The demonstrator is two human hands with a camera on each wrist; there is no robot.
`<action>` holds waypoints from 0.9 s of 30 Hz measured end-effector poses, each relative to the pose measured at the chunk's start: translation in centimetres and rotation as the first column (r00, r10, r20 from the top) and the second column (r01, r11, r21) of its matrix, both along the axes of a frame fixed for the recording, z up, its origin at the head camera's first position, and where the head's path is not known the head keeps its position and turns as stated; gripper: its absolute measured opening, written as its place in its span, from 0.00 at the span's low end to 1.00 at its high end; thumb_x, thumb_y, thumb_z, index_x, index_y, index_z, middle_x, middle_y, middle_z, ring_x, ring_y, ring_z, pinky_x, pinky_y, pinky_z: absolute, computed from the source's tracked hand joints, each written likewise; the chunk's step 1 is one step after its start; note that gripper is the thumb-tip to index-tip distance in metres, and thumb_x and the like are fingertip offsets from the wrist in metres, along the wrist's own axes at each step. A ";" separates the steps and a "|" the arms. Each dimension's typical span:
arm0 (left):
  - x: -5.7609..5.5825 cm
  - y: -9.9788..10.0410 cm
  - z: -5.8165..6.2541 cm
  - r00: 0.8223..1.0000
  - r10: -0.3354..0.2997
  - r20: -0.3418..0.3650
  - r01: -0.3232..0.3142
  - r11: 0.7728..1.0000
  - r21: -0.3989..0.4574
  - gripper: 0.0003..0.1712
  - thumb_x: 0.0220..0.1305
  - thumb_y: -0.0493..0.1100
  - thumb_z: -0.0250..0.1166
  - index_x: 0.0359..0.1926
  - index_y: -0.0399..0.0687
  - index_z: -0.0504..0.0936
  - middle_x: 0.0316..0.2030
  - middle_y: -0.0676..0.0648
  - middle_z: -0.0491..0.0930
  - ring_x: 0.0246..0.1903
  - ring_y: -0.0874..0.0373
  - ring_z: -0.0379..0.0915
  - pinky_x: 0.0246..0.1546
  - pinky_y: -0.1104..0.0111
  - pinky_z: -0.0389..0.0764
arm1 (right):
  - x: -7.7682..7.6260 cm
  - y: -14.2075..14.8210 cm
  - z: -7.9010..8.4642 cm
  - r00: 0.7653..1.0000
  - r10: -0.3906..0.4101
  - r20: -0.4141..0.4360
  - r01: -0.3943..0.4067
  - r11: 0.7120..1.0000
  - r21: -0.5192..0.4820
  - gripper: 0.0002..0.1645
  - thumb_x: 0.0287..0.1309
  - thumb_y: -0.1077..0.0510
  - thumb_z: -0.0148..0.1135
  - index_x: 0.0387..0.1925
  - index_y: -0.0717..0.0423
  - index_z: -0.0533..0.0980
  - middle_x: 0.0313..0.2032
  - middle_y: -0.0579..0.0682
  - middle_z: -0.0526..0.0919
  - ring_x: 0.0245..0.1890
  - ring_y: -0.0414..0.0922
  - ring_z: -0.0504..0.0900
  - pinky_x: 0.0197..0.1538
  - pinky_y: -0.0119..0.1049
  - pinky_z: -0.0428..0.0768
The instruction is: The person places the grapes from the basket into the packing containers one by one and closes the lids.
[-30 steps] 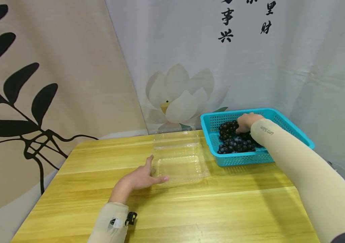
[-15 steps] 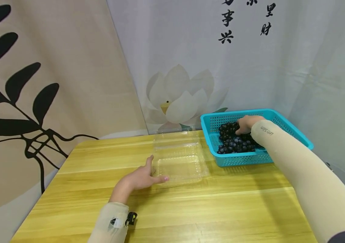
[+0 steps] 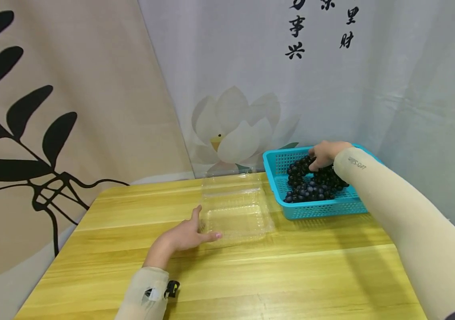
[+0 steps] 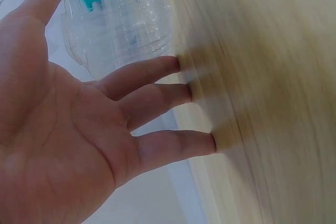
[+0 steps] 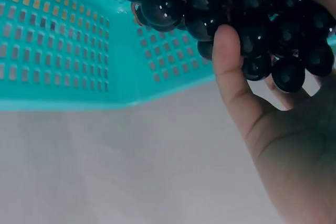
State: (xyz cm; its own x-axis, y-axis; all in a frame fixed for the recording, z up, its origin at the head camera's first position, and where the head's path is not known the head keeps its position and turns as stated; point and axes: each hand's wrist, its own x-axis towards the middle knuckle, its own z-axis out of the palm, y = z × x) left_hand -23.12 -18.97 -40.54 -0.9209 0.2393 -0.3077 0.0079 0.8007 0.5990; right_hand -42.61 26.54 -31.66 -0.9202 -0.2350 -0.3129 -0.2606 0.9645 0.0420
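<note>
The person's right hand (image 3: 327, 153) is over in the blue basket (image 3: 323, 211), thumb on the near side and fingers on the far side, pinching a bunch of dark grapes (image 5: 257, 35) between them. Some of that bunch hangs just below the grip; whether it is wholly clear of the basket's floor I can't tell from here. Bluish grapes (image 3: 307, 192) lie below the grip, a little nearer the person, and the basket's walls surround it on the sides. Well to the left of that grip, the left hand (image 3: 183, 234) is spread, holding nothing, its fingertips down on the wooden table (image 3: 227, 284). Its thumb and forefinger frame the near left corner of a clear plastic container (image 3: 235, 218), which lies just to the right of it, lid folded back on the far side. A small black device (image 3: 172, 289) sits at the left wrist, behind the palm. Beyond both hands hangs a pale cloth (image 3: 227, 53) with a printed lotus.
</note>
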 end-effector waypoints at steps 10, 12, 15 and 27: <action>0.0 -0.1 -0.3 1.000 -0.007 -0.009 0.007 1.000 -0.017 0.75 0.64 0.76 0.67 0.86 0.46 0.28 0.75 0.29 0.69 0.77 0.31 0.64 0.78 0.38 0.66 | 0.3 -1.3 2.2 0.999 0.035 -0.002 -0.035 0.999 -0.005 0.41 0.72 0.44 0.63 0.78 0.59 0.66 0.74 0.67 0.72 0.72 0.70 0.71 0.66 0.72 0.75; 0.0 -0.1 -0.3 1.000 -0.006 -0.009 0.006 1.000 -0.011 0.75 0.64 0.76 0.67 0.86 0.46 0.28 0.75 0.29 0.69 0.76 0.32 0.65 0.78 0.38 0.66 | 0.3 -1.5 2.6 0.999 0.042 -0.013 -0.042 0.999 0.001 0.41 0.71 0.44 0.63 0.78 0.59 0.67 0.74 0.68 0.72 0.73 0.71 0.70 0.67 0.72 0.75; -0.1 0.0 -0.1 1.000 -0.005 -0.008 0.005 1.000 0.000 0.75 0.65 0.75 0.68 0.86 0.47 0.28 0.75 0.29 0.69 0.76 0.32 0.65 0.78 0.38 0.66 | 0.4 -1.7 3.2 0.999 0.042 -0.031 -0.042 0.999 0.008 0.42 0.71 0.43 0.63 0.78 0.58 0.67 0.74 0.68 0.71 0.73 0.71 0.70 0.67 0.74 0.73; -0.1 0.0 0.0 1.000 -0.008 -0.010 0.008 1.000 -0.027 0.75 0.64 0.76 0.67 0.86 0.46 0.28 0.75 0.26 0.68 0.76 0.31 0.65 0.78 0.39 0.66 | 0.6 -1.8 4.6 0.999 0.045 -0.021 -0.044 0.999 0.025 0.43 0.72 0.41 0.62 0.79 0.56 0.66 0.77 0.69 0.67 0.75 0.73 0.66 0.69 0.76 0.71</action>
